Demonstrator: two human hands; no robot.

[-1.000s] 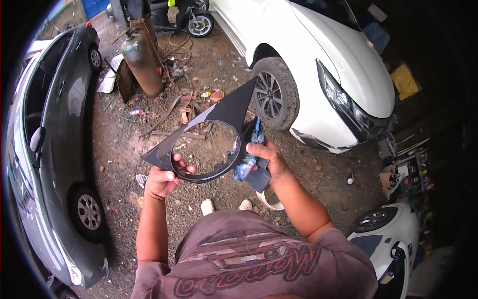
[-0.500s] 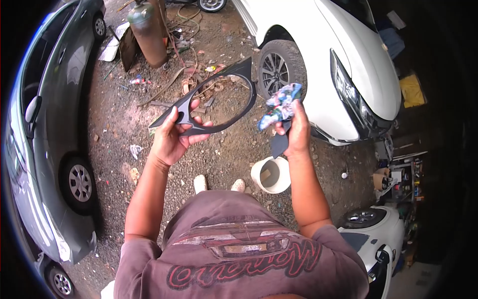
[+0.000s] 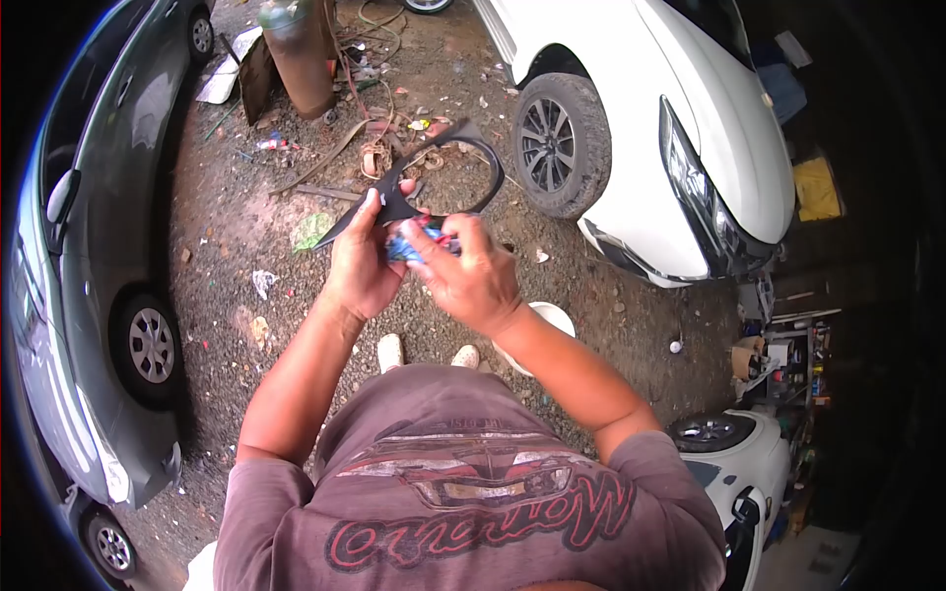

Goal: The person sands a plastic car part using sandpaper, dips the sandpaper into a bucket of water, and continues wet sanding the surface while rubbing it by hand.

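My left hand (image 3: 360,266) is closed on a dark plastic trim ring (image 3: 396,204), a car bezel with a large oval opening and a pointed end, held in the air before me. The thumb lies over its near left part. In my right hand (image 3: 475,281) is a crumpled multicoloured rag (image 3: 404,246), pressed against the near side of the ring beside the left fingers. That hand covers much of the rag and the ring's lower edge. The dark grey sheet seen earlier in the right hand is hidden now.
A white bucket (image 3: 552,317) stands on the gravel behind my right forearm. Parked around are a grey car (image 3: 118,187) at left and a white car (image 3: 680,187) at right. A rusty gas cylinder (image 3: 299,69) and hoses (image 3: 340,158) lie ahead.
My right hand has moved left and brought the rag onto the trim ring. The left hand has shifted slightly right with the ring, which is turned a little.
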